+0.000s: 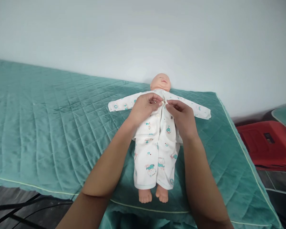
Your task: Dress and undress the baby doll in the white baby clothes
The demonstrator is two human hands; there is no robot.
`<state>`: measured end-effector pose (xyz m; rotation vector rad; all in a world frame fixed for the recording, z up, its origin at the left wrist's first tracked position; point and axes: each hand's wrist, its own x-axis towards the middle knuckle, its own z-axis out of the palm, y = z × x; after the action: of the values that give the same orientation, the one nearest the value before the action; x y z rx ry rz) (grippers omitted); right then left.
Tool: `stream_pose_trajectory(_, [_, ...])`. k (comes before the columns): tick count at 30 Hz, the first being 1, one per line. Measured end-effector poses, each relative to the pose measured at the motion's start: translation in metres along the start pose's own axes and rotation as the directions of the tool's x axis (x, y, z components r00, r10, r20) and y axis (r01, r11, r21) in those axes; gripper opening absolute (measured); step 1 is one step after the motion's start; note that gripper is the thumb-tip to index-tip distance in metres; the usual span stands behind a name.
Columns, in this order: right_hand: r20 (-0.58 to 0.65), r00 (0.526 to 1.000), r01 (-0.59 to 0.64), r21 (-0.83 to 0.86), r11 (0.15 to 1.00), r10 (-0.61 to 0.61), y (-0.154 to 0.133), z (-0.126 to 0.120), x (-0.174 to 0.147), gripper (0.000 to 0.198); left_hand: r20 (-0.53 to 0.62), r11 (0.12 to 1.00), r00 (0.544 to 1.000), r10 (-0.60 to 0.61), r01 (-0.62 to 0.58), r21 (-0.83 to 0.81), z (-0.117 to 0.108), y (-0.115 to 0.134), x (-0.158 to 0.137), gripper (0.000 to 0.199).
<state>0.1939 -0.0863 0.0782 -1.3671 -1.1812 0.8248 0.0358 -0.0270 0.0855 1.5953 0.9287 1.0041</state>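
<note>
A baby doll lies on its back, dressed in a white printed jacket and matching trousers. Its sleeves spread out to both sides and its bare feet point toward me. At the upper chest, my left hand pinches one front edge of the jacket. My right hand pinches the opposite edge, its fingertips almost meeting those of the left. Below the hands the jacket front hangs apart, and a pale button shows on its edge. What lies right between the fingertips is mostly hidden.
A green quilted cover with pale piping spreads under the doll, against a white wall. To the right stands a red plastic stool or chair. Dark metal bars and a cable show at the lower left.
</note>
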Motion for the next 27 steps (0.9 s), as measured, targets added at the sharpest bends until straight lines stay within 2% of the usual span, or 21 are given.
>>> stream_pose_trajectory(5, [0.062,0.998,0.031,-0.100,0.994,-0.025,-0.009,0.008,-0.004,0.024,0.022,0.988,1.000,-0.007,0.011,-0.153,-0.003,-0.006,0.000,0.017])
stream_pose_trajectory(10, [0.137,0.986,0.130,-0.312,0.941,-0.091,-0.014,0.009,-0.005,0.028,0.040,0.972,0.999,0.000,0.009,-0.233,-0.004,-0.010,0.000,0.018])
stream_pose_trajectory(13, [0.163,0.984,0.118,-0.307,0.944,-0.070,-0.011,0.008,-0.003,0.032,0.061,0.963,0.998,-0.026,0.042,-0.268,-0.005,-0.007,-0.001,0.020])
stream_pose_trajectory(17, [0.186,0.982,0.091,-0.271,0.958,-0.041,-0.007,0.007,-0.001,0.034,0.105,0.964,0.990,-0.092,0.115,-0.239,-0.007,0.000,-0.003,0.023])
stream_pose_trajectory(23, [0.185,0.980,0.143,-0.388,0.911,-0.075,-0.009,0.009,-0.004,0.031,0.080,0.987,0.992,-0.097,0.106,-0.117,-0.004,0.004,-0.005,0.029])
stream_pose_trajectory(27, [0.206,0.976,0.153,-0.444,0.883,-0.066,-0.013,0.009,-0.006,0.044,0.077,0.988,0.993,-0.093,0.101,-0.117,-0.005,0.004,-0.004,0.026])
